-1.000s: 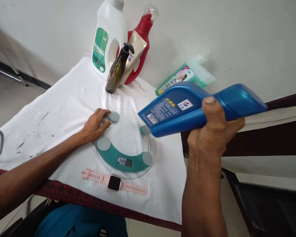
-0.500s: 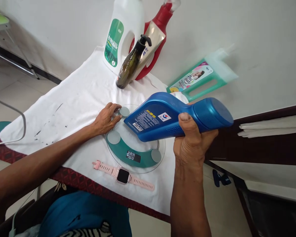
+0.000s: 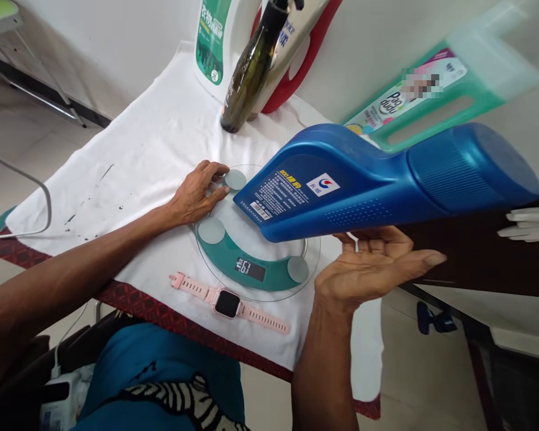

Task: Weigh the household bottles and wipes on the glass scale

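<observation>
A tall blue bottle [image 3: 314, 185] with a ribbed cap stands on a round glass scale [image 3: 233, 263] with a green band and grey pads. Beneath the bottle's upper part, my right hand [image 3: 363, 266] is off it, palm up, with thumb and fingers spread. My left hand [image 3: 200, 191] rests at the scale's left rim, thumb and fingers apart, fingertips by a grey pad [image 3: 235, 179]. Lit digits show on the scale's display [image 3: 250, 269]. In front of the scale lies a pink-strapped smartwatch [image 3: 227, 303], its screen dark.
Behind the scale stand a dark pump bottle [image 3: 251, 75], a white jug [image 3: 213, 48] with a green label and a red-handled bottle [image 3: 291, 78]. A green jug [image 3: 413, 99] is by the wall. White cloth [image 3: 135, 173] covers the table; a cable [image 3: 47, 203] hangs left.
My right hand has let go of the blue bottle and opened below it. The bottle now rests on the scale, and the display digits have changed. The view has shifted closer.
</observation>
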The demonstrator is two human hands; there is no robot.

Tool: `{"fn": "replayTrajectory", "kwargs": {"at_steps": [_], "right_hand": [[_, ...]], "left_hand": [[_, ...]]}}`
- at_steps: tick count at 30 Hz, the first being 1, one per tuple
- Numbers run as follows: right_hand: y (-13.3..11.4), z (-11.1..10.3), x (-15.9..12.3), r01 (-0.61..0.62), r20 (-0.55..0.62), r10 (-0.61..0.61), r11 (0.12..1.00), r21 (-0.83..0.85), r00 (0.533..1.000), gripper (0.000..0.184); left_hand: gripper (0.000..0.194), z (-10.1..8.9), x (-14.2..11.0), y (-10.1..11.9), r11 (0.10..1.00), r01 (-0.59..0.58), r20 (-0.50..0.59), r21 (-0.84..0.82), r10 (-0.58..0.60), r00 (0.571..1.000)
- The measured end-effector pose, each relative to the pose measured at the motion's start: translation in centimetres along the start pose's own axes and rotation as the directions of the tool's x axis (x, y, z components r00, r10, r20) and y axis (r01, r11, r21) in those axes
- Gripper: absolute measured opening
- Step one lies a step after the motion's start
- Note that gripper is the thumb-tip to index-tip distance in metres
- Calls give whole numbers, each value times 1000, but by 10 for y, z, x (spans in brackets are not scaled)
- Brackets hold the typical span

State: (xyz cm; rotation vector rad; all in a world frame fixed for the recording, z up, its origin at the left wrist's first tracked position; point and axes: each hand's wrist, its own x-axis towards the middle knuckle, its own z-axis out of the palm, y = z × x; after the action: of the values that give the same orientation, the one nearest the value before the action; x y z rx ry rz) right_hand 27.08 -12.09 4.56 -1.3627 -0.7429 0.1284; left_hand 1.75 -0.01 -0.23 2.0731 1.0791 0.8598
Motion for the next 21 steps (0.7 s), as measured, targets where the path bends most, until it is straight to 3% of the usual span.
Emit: {"fn": "replayTrajectory", "kwargs": {"at_steps": [4,21], "right_hand": [[-1,0,3,37,-23,-38,999,-39,999,67],[2,-1,-2,-10,16,10,1000,1,1000,48]], "left_hand": [[37,-1,1,0,1000,-5,4,24,5,1000],[39,-3,1,1,1000,-20,8,19,20,1000]]}}
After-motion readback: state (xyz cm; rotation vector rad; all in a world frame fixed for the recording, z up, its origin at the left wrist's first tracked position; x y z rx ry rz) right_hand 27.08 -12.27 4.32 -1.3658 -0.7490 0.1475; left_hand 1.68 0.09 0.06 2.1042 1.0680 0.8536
